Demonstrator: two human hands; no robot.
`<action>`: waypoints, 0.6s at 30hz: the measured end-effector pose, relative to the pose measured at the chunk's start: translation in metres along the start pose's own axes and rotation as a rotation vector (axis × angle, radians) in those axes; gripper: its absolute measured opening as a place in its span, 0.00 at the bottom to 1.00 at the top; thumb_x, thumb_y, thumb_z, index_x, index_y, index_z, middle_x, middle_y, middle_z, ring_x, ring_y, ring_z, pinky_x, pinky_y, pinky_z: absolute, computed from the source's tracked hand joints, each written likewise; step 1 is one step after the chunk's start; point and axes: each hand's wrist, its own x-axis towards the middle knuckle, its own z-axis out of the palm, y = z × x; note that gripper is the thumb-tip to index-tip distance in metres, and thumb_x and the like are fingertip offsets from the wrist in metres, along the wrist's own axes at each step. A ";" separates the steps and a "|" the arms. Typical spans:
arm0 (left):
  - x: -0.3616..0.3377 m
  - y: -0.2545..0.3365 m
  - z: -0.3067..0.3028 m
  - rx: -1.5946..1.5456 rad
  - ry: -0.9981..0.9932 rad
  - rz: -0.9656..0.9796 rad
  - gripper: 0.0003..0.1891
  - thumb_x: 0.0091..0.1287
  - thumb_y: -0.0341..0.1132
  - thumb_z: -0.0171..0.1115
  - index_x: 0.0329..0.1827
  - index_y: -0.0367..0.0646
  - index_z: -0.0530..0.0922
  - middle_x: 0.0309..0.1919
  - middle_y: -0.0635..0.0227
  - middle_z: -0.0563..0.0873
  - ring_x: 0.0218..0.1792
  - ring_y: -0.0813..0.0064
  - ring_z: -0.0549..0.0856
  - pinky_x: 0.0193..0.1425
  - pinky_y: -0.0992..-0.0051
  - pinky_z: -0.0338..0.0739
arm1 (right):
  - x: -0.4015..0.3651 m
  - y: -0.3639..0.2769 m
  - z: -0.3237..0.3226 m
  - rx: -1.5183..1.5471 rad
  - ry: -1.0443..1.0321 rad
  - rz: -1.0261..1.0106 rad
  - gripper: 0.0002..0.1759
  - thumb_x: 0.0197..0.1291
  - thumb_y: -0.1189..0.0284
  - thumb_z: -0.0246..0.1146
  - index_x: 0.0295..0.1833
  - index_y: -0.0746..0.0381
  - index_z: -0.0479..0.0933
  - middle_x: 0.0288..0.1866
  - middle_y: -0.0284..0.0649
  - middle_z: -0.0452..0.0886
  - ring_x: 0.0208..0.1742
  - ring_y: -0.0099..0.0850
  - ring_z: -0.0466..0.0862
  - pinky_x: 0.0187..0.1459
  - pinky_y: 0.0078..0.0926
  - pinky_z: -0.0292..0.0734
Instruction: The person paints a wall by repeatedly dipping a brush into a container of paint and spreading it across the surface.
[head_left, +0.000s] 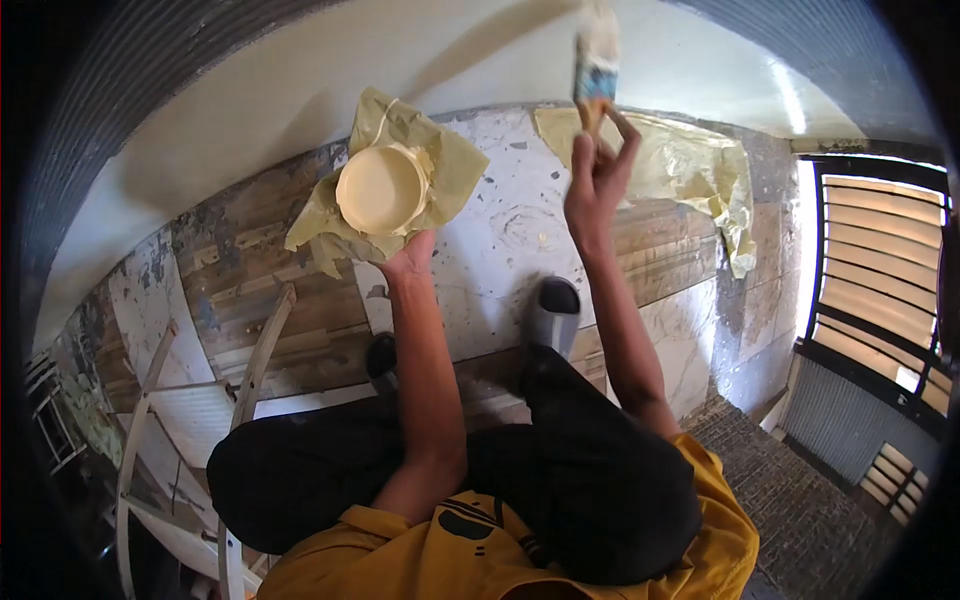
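My left hand (410,258) holds up a round container of cream paint (381,188) wrapped in yellowish paper (450,165), gripping it from below. My right hand (597,175) is closed on the handle of a paintbrush (596,62), whose bristles touch the cream-painted wall (300,90) ahead. I sit with black trousers and a yellow shirt, one grey shoe (555,310) resting on the paint-spattered planks (500,240).
More yellowish paper (690,165) lies on the planks at the right. A wooden ladder frame (150,400) stands at the lower left. At the right are a louvred window (880,280) and a brick floor (800,500) far below.
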 end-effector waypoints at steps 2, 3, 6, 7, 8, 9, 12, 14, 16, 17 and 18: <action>-0.002 0.002 -0.003 0.007 0.048 0.012 0.37 0.58 0.65 0.59 0.65 0.49 0.70 0.65 0.67 0.72 0.68 0.62 0.67 0.73 0.55 0.57 | 0.015 0.020 0.012 -0.422 -0.054 -0.209 0.16 0.65 0.73 0.56 0.57 0.64 0.69 0.15 0.41 0.70 0.14 0.29 0.67 0.19 0.27 0.61; -0.002 0.003 -0.003 -0.013 0.056 0.012 0.37 0.59 0.63 0.59 0.65 0.48 0.70 0.66 0.66 0.72 0.68 0.61 0.67 0.73 0.55 0.58 | 0.019 0.026 0.022 -0.469 -0.110 -0.180 0.16 0.65 0.73 0.56 0.57 0.64 0.70 0.19 0.50 0.74 0.16 0.41 0.74 0.21 0.35 0.67; -0.001 0.003 -0.002 -0.017 0.067 0.038 0.36 0.60 0.60 0.60 0.66 0.46 0.69 0.66 0.63 0.71 0.68 0.59 0.67 0.73 0.54 0.58 | 0.020 0.095 0.035 -0.580 -0.180 -0.227 0.17 0.65 0.72 0.56 0.59 0.63 0.69 0.21 0.54 0.76 0.21 0.49 0.78 0.24 0.41 0.70; 0.001 0.004 0.000 -0.006 0.069 0.052 0.36 0.60 0.58 0.60 0.66 0.44 0.69 0.66 0.62 0.71 0.68 0.58 0.67 0.73 0.54 0.58 | 0.017 0.106 0.038 -0.569 -0.180 -0.216 0.19 0.64 0.72 0.56 0.60 0.62 0.69 0.21 0.54 0.77 0.22 0.50 0.79 0.24 0.43 0.70; 0.001 0.004 0.001 -0.002 0.067 0.058 0.36 0.60 0.58 0.60 0.66 0.44 0.69 0.66 0.62 0.71 0.68 0.58 0.67 0.73 0.54 0.58 | 0.015 0.116 0.040 -0.559 -0.185 -0.204 0.20 0.64 0.72 0.56 0.61 0.61 0.68 0.22 0.55 0.77 0.23 0.51 0.79 0.24 0.45 0.71; 0.000 0.005 0.004 -0.035 0.045 0.047 0.35 0.61 0.57 0.60 0.66 0.43 0.68 0.67 0.61 0.70 0.68 0.58 0.67 0.73 0.55 0.58 | 0.013 0.124 0.041 -0.556 -0.190 -0.202 0.20 0.64 0.72 0.56 0.61 0.61 0.68 0.22 0.55 0.77 0.23 0.51 0.79 0.24 0.45 0.71; 0.001 0.005 -0.001 -0.111 0.056 0.024 0.35 0.62 0.55 0.60 0.66 0.43 0.68 0.67 0.60 0.70 0.68 0.58 0.67 0.73 0.55 0.59 | 0.005 0.142 0.036 -0.667 -0.344 -0.043 0.21 0.65 0.71 0.54 0.63 0.61 0.65 0.22 0.55 0.77 0.23 0.52 0.79 0.25 0.47 0.71; 0.001 0.003 -0.005 -0.152 0.087 0.013 0.35 0.62 0.55 0.60 0.66 0.42 0.68 0.66 0.61 0.71 0.68 0.58 0.67 0.73 0.55 0.59 | 0.006 0.150 0.035 -0.689 -0.401 0.001 0.20 0.66 0.71 0.53 0.62 0.61 0.65 0.22 0.56 0.77 0.24 0.53 0.79 0.26 0.48 0.71; 0.000 -0.006 -0.003 0.019 0.132 0.089 0.34 0.62 0.55 0.60 0.66 0.43 0.68 0.66 0.61 0.71 0.68 0.58 0.67 0.73 0.56 0.59 | 0.007 0.151 0.029 -0.708 -0.450 0.044 0.18 0.66 0.70 0.52 0.60 0.62 0.64 0.22 0.56 0.77 0.24 0.54 0.79 0.26 0.50 0.71; 0.000 -0.009 -0.004 0.019 0.131 0.090 0.34 0.62 0.55 0.60 0.66 0.43 0.68 0.66 0.61 0.71 0.68 0.58 0.67 0.73 0.56 0.59 | 0.008 0.150 0.025 -0.644 -0.484 0.080 0.17 0.67 0.70 0.51 0.59 0.62 0.64 0.20 0.54 0.76 0.22 0.51 0.79 0.24 0.49 0.70; 0.001 -0.012 -0.007 -0.038 0.108 0.080 0.35 0.62 0.56 0.60 0.66 0.43 0.68 0.66 0.61 0.71 0.68 0.58 0.68 0.73 0.56 0.59 | 0.010 0.147 0.021 -0.579 -0.517 0.114 0.16 0.67 0.69 0.51 0.57 0.63 0.63 0.18 0.52 0.76 0.21 0.47 0.79 0.23 0.47 0.69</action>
